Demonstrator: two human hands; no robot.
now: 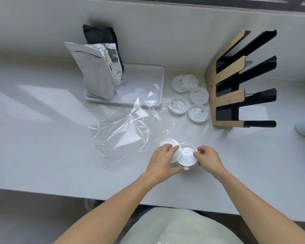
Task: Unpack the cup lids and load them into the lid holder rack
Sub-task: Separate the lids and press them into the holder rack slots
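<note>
Gripping a nested stack of lids [173, 152] at 6 o'clock on the table [42, 147], the left hand [163, 160] is steadying it while the right hand [207, 158] is pinching one lid [187, 155] free. Five loose lids [199, 95] are waiting beside the unloaded rack [225, 95] at 2 o'clock; the wrapper [128, 131] is lying discarded.

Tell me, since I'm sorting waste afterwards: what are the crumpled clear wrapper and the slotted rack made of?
The crumpled clear wrapper looks like thin glossy plastic film: see-through, creased, glinting. The slotted rack seems to be matte tan board, perhaps wood or fibreboard, with black faces; the material is uncertain.
</note>
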